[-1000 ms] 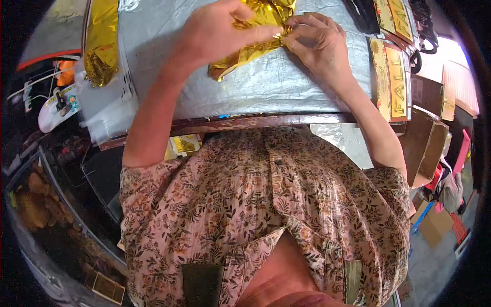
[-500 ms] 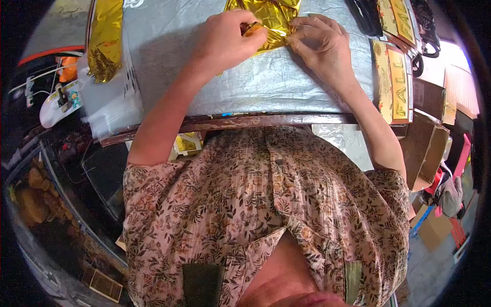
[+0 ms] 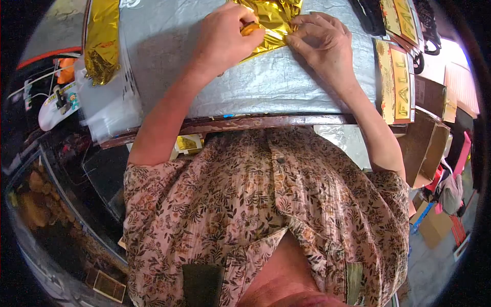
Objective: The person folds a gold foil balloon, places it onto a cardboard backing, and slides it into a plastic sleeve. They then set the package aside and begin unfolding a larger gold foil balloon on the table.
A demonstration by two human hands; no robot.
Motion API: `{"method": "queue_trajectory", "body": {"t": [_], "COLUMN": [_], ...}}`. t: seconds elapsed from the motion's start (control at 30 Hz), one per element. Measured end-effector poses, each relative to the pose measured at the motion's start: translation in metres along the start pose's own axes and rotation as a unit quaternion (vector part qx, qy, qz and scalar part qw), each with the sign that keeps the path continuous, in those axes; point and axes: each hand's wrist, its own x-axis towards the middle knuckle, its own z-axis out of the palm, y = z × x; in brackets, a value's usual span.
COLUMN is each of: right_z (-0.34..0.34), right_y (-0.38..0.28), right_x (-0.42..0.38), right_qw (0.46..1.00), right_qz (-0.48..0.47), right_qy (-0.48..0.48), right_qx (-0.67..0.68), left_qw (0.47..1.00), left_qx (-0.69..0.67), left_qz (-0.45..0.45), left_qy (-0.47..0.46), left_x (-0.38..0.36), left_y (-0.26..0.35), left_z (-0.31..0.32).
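Gold foil (image 3: pixel 273 23) lies wrinkled on the silver-covered table (image 3: pixel 245 92) at the top of the view. My left hand (image 3: pixel 225 41) is closed round a small orange thing (image 3: pixel 250 29) at the foil's left side; its shape is mostly hidden by my fingers. At the foil's right edge, my right hand (image 3: pixel 325 45) pinches the foil between thumb and fingertips, the other fingers bent above it.
A second gold foil piece (image 3: pixel 102 48) and clear plastic bags (image 3: pixel 110 102) lie at the table's left. Cards reading FALL (image 3: pixel 401 84) and a black item (image 3: pixel 368 18) are at the right. Cardboard boxes (image 3: pixel 423 146) stand beside the table.
My left hand has shifted slightly left and up, and the orange thing shows more plainly. The foil's lower edge has changed shape. My right hand has barely moved.
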Motion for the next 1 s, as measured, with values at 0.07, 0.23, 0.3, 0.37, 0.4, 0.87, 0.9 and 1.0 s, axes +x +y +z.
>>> {"method": "queue_trajectory", "body": {"t": [0.07, 0.23, 0.3, 0.37, 0.4, 0.87, 0.9, 1.0], "right_z": [0.001, 0.001, 0.0, -0.001, -0.001, -0.003, -0.002, 0.001], "right_y": [0.001, 0.002, 0.002, 0.0, -0.002, -0.003, -0.001, 0.004], "right_x": [-0.001, -0.001, -0.001, -0.001, -0.001, 0.001, 0.002, 0.0], "right_qw": [1.0, 1.0, 1.0, 1.0, 1.0, 1.0, 1.0, 0.999], "right_qz": [-0.007, -0.005, -0.007, 0.0, -0.004, -0.012, -0.013, 0.008], "right_qy": [0.001, -0.007, -0.008, -0.013, -0.015, -0.029, -0.028, -0.04], "right_qx": [0.003, 0.009, 0.009, 0.006, 0.009, 0.001, -0.001, 0.007], "left_qw": [0.999, 0.983, 0.98, 0.975, 0.972, 0.946, 0.946, 0.97], "left_qx": [-0.035, 0.067, 0.084, 0.103, 0.133, 0.237, 0.236, 0.174], "left_qz": [-0.034, 0.059, 0.07, 0.078, 0.069, -0.008, -0.007, -0.01], "left_qy": [-0.011, 0.158, 0.169, 0.182, 0.18, 0.223, 0.225, 0.171], "left_x": [-0.002, -0.02, -0.04, -0.051, -0.053, -0.078, -0.082, -0.091], "left_y": [0.011, -0.001, -0.004, 0.001, 0.007, -0.015, -0.019, -0.019], "left_z": [-0.007, -0.014, -0.012, -0.011, -0.007, -0.01, -0.013, -0.022]}}
